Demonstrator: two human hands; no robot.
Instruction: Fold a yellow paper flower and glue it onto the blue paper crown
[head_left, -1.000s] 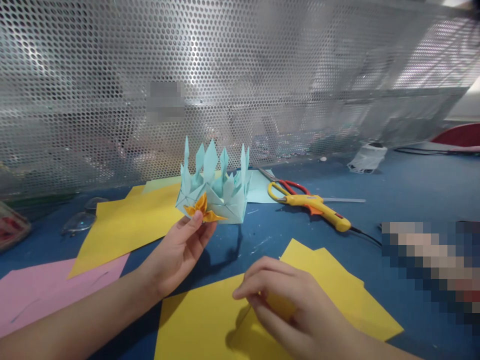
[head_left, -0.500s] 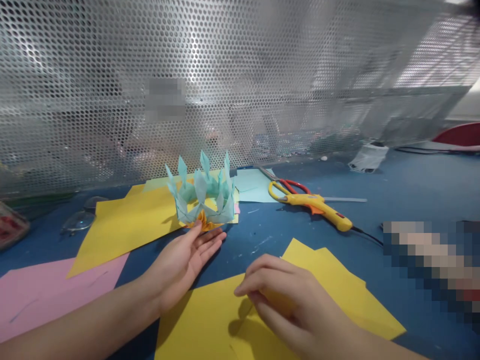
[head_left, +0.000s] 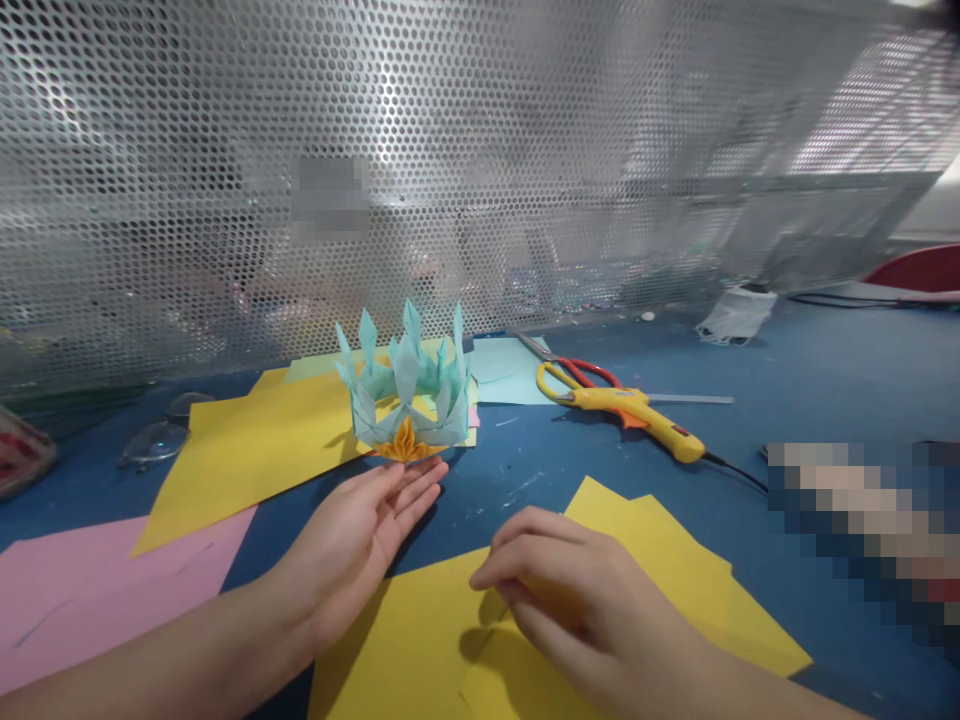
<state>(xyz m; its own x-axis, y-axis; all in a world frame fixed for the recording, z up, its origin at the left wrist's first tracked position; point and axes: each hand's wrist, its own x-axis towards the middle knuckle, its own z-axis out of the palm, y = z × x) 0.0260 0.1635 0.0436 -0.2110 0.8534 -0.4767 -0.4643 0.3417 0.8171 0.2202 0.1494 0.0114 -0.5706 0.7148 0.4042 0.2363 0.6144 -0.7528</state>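
Note:
A crown folded from light-blue paper (head_left: 409,385) stands upright, with a pleated orange paper ornament (head_left: 406,440) on its front. My left hand (head_left: 382,510) lies palm up just in front of it, fingers stretched out, their tips by the crown's lower front edge. Whether these fingertips touch the crown, I cannot tell. Over sheets of yellow paper (head_left: 397,640), my right hand (head_left: 570,590) hovers with loosely bent fingers and casts a shadow on them. Nothing shows in it.
Right of the crown lie red-and-yellow-handled scissors (head_left: 600,372) and a yellow glue gun (head_left: 637,408) with a cord. More yellow paper (head_left: 247,440), pink paper (head_left: 112,580) and glasses (head_left: 157,440) are at left. A perforated metal screen (head_left: 480,150) closes off the back of the blue table (head_left: 840,380).
My left thumb has come down off the orange ornament, which now shows whole. The crown sits very slightly farther right. My right hand has hardly moved.

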